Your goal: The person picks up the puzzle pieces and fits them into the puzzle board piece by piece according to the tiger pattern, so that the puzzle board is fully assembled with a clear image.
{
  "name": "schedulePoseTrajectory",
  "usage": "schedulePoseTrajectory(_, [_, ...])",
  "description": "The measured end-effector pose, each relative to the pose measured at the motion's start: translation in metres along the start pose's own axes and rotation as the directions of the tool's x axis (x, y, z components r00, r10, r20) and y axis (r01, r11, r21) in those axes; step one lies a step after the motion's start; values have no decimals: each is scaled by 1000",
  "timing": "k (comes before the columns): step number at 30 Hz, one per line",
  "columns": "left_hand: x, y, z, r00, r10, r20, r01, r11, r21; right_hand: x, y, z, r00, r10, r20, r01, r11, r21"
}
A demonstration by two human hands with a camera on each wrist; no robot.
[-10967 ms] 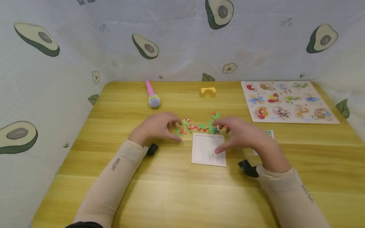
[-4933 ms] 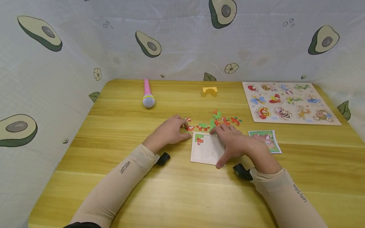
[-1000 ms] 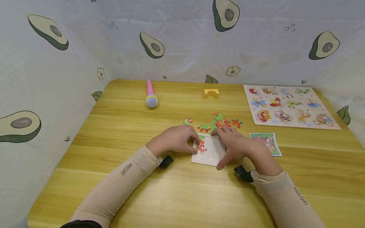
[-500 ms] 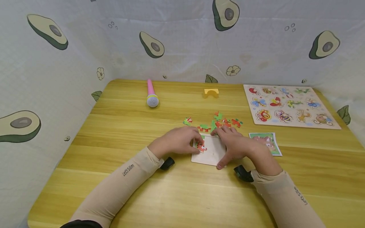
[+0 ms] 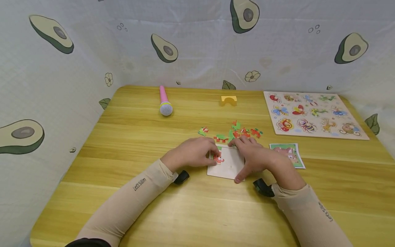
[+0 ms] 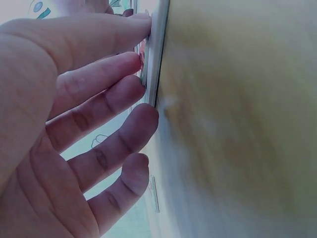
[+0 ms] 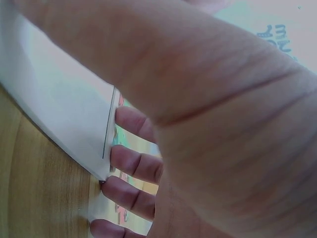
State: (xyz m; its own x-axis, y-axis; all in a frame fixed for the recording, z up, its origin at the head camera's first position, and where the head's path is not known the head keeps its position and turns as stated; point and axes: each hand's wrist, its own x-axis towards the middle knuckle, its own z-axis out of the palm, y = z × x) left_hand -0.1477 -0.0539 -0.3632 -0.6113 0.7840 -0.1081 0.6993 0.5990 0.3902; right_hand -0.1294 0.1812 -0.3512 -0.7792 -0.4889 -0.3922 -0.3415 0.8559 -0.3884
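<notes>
My right hand (image 5: 256,156) grips the board (image 5: 229,168) across opposite edges, probably to steady it, while my left hand (image 5: 194,152), fingers slightly spread, touches the placed pieces (image 5: 219,160) along its left side, loose pieces (image 5: 220,138) lying just beyond, presumably for easy reach.

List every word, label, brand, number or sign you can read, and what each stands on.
"Let's Slim": dark print on the beige fabric left sleeve.
"Let's Slim": on the beige fabric right sleeve, slanted, less certain.
Blue letter-like marks on a pale surface, right wrist view: too blurred to read.
</notes>
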Motion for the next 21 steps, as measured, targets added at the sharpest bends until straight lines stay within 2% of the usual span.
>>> schedulePoseTrajectory(8, [-1,1,1,1000,-7,-9,7,1000,30,0,-1,-1,1000,8,7,-8,1000,1])
schedulePoseTrajectory(14, [-1,6,2,999,21,-31,-16,988,153,0,-1,-1,1000,8,4,-8,1000,0])
schedulePoseTrajectory(18, [-1,13,2,999,39,-33,-28,956,293,-1,-2,-1,1000,3,-3,-3,1000,0])
schedulePoseTrajectory(21, [-2,20,3,999,31,-12,-23,913,408,0,-2,0,1000,3,-2,-3,1000,2])
